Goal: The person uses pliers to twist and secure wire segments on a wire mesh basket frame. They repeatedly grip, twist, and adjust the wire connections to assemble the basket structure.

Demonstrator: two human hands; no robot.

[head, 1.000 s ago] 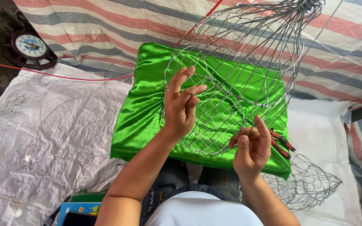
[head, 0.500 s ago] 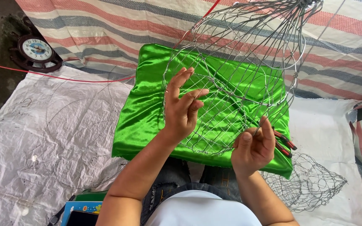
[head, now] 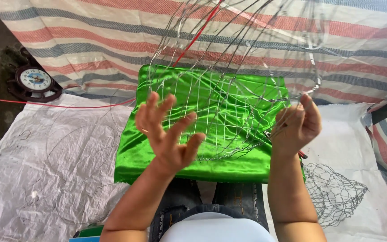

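A large wire mesh frame (head: 229,85) of thin silver wire hangs over a shiny green satin cushion (head: 211,112). My left hand (head: 169,134) is spread with fingers apart, palm against the near left side of the mesh. My right hand (head: 297,125) is raised at the right edge of the frame, its fingers closed around the wire there. Red-handled pliers (head: 302,156) lie on the cushion just under my right wrist, mostly hidden.
A round dark clock (head: 35,81) sits at the far left on dark ground. A red cord (head: 59,104) runs across. White plastic sheeting (head: 36,170) and a striped tarp (head: 113,36) cover the ground. A smaller wire mesh piece (head: 334,195) lies at right.
My right hand has lifted from the cushion's near edge up to the frame's right side. The view has tilted, and the mesh now sits higher. My left fingers have spread wider.
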